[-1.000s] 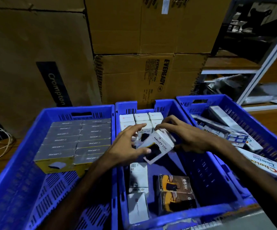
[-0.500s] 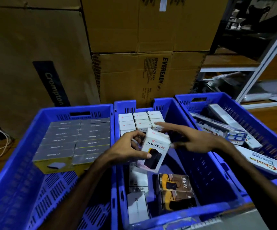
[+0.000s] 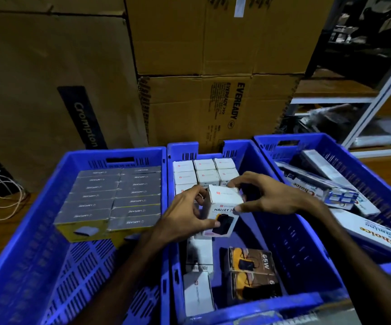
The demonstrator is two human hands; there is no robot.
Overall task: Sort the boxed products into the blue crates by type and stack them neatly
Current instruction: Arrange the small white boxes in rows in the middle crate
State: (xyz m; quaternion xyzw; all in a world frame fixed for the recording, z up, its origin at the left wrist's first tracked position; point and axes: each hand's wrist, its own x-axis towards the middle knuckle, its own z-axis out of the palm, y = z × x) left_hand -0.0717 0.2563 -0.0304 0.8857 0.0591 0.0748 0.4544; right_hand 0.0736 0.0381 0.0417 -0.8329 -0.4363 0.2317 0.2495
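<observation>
Head view: left hand (image 3: 182,216) and right hand (image 3: 267,195) both pinch one white box (image 3: 222,207), upright over the middle crate (image 3: 295,242), just before the stacked white rows (image 3: 203,171) at its far end. Progress, as judged — roughly midway: grey boxes (image 3: 117,198) sit stacked in the left crate (image 3: 25,266), but loose boxes (image 3: 250,268) nearer and long boxes (image 3: 372,233) in the right crate (image 3: 377,181) lie jumbled.

The middle crate (image 3: 307,245) lies bare right of frame centre; stacked white boxes (image 3: 204,170) block above, loose boxes (image 3: 198,293) below left.

dim indoor light | wide-angle bending at edges | slight softness | dark corners
</observation>
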